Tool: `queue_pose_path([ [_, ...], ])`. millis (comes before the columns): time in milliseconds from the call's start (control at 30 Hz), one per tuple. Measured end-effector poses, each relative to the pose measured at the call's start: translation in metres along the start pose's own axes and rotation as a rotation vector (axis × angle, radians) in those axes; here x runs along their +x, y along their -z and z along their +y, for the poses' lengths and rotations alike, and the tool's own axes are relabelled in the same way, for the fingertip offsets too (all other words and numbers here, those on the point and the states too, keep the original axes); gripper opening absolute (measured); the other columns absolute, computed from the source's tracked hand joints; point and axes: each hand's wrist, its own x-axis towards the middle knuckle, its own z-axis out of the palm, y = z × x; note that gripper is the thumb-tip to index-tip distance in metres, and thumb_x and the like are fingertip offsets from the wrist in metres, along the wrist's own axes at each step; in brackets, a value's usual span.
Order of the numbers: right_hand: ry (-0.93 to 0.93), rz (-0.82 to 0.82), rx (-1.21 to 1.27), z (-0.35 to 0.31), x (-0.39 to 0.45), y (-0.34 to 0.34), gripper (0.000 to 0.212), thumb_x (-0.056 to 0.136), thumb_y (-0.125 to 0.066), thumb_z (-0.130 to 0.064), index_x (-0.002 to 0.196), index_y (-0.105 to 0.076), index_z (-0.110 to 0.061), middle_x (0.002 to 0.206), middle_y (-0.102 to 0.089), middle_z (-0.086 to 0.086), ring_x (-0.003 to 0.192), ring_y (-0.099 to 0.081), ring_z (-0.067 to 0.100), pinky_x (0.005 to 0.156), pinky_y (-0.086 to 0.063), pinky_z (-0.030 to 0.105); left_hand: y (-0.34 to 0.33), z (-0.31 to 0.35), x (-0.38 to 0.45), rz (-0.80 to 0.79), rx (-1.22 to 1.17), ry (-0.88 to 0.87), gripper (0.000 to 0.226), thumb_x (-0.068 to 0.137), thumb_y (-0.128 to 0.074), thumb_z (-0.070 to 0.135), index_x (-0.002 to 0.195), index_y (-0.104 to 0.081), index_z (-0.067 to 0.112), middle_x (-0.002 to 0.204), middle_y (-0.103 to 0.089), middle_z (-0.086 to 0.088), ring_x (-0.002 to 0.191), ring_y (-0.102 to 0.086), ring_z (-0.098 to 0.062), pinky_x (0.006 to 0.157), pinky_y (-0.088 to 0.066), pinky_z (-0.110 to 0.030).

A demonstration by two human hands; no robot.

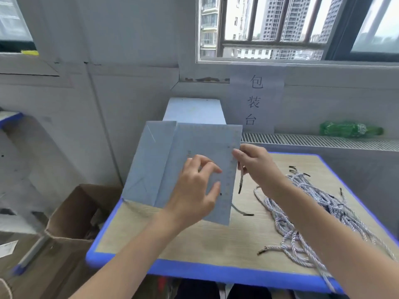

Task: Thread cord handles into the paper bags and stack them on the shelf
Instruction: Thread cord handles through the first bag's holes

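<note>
Daylight from a barred window falls on a blue-edged worktop (216, 244) pushed against a grey wall. From the head camera, 1 flat pale-blue paper bag (194, 160) is held tilted above the worktop's far left corner. The left hand (194, 190) lies against its face with fingers loosely curled, seemingly steadying the bag rather than gripping it. The right hand (257, 162) pinches a cord (240, 182) at the bag's right edge, its dark tip hanging just below.

Judging from this, the tip could miss the small punched hole or fray, since the bag is unsupported and may flex. A second cord end (243, 212) trails beneath the bag and might snag.

Nearby, a tangled pile of cords (302, 212) sprawls right; a cardboard box (71, 214) sits left; more bags (194, 111) stand behind. No shelf is clearly identifiable.
</note>
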Motion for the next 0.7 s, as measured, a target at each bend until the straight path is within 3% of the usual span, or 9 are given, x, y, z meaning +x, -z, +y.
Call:
queue_pose_path([
  [133,-0.161,-0.105,-0.086,0.027,-0.013,-0.004,0.029,0.096,-0.048,-0.010,0.068,-0.055,-0.013,0.061,-0.051,0.000,0.053,-0.043,0.012,0.047,-0.039,0.017,-0.017,0.000,-0.018,-0.148,0.126,0.053,0.058,0.078,-0.034,0.059,0.109,-0.061,0.019,0.112,-0.047,0.000,0.109,-0.043,-0.019,0.094,-0.039,-0.036],
  [267,-0.215,-0.197,-0.414,0.045,-0.024,-0.003,0.033,0.095,-0.050,-0.024,0.063,-0.055,-0.019,0.062,-0.057,-0.006,0.057,-0.048,0.013,0.054,-0.037,0.027,-0.029,0.003,-0.035,-0.245,0.192,0.099,0.076,0.067,-0.026,0.075,0.115,-0.056,0.025,0.118,-0.041,0.004,0.114,-0.036,-0.015,0.092,-0.029,-0.027],
  [367,-0.207,-0.269,-0.708,0.048,-0.032,-0.001,0.033,0.094,-0.050,-0.035,0.069,-0.060,-0.015,0.068,-0.060,0.001,0.068,-0.053,0.019,0.057,-0.035,0.030,-0.034,0.002,-0.044,-0.284,0.245,0.119,0.072,0.065,-0.034,0.076,0.117,-0.051,0.029,0.119,-0.038,0.009,0.115,-0.034,-0.012,0.092,-0.025,-0.025],
  [500,-0.093,-0.312,-0.818,0.043,-0.047,0.010,0.025,0.092,-0.053,-0.030,0.096,-0.069,-0.011,0.091,-0.061,0.003,0.087,-0.055,0.019,0.073,-0.039,0.028,-0.037,-0.001,-0.053,-0.294,0.234,0.159,0.073,0.065,-0.027,0.075,0.117,-0.053,0.030,0.117,-0.041,0.010,0.115,-0.036,-0.012,0.094,-0.026,-0.026],
  [633,0.029,-0.463,-0.747,0.031,-0.069,0.031,0.011,0.088,-0.060,-0.018,0.094,-0.069,-0.013,0.086,-0.055,-0.006,0.075,-0.052,0.006,0.064,-0.034,0.013,-0.039,-0.003,-0.055,-0.275,0.196,0.182,0.052,0.081,-0.053,0.062,0.121,-0.053,0.027,0.122,-0.042,0.008,0.118,-0.037,-0.011,0.094,-0.028,-0.022],
  [700,0.031,-0.564,-0.723,0.026,-0.079,0.039,0.007,0.085,-0.063,-0.016,0.089,-0.069,-0.015,0.083,-0.058,-0.011,0.071,-0.051,-0.002,0.066,-0.037,0.008,-0.040,-0.004,-0.055,-0.262,0.188,0.185,0.051,0.084,-0.055,0.056,0.125,-0.052,0.025,0.126,-0.043,0.008,0.121,-0.037,-0.010,0.096,-0.029,-0.022],
])
